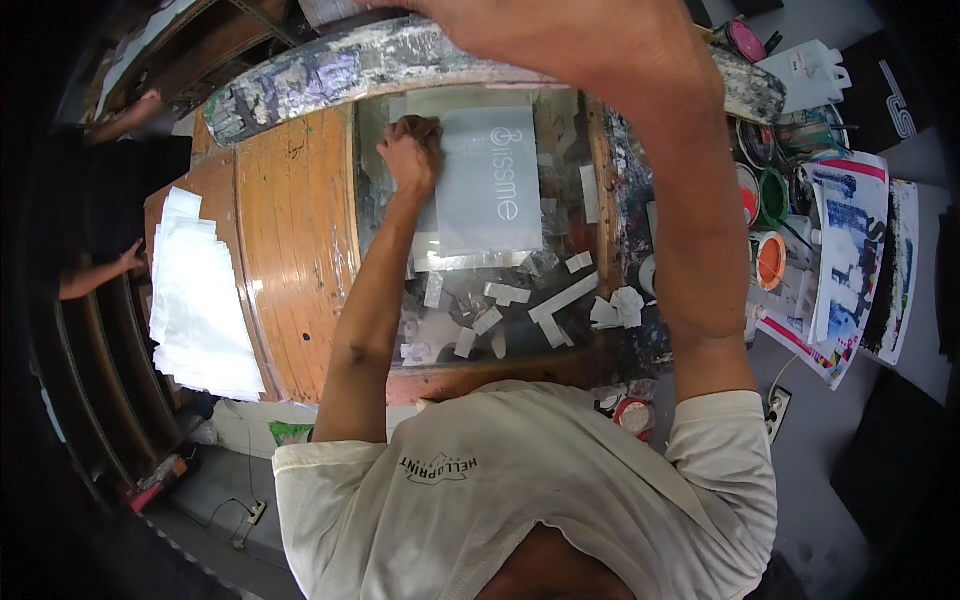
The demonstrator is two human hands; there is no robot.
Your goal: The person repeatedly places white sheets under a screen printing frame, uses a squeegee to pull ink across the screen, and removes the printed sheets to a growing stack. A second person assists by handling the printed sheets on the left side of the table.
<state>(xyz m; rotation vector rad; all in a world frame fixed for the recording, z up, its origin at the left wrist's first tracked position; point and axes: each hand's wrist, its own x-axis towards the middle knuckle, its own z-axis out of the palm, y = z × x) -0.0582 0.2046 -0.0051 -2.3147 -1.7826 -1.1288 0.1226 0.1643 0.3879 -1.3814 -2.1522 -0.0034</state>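
A thin grey-white sheet (pixel 490 190) with white lettering lies on the glass-like work surface (pixel 560 300) in front of me. My left hand (pixel 412 155) is at its upper left edge, fingers bent and closed together at the sheet; the fingertips are partly hidden. Above the sheet, a paint-crusted bar of a raised frame (pixel 330 75) crosses the view. My right hand (pixel 560 40) reaches over that bar and is closed on it, its fingers mostly beyond the top edge of the view.
Left on the wooden tabletop (pixel 295 230) lies a fanned stack of white sheets (pixel 200 300). Several tape pieces (pixel 508 293) stick to the work surface. Open paint cans (pixel 770 255), a white jug (pixel 805 75) and smeared posters (pixel 850 260) crowd the right. Another person (pixel 120 190) stands far left.
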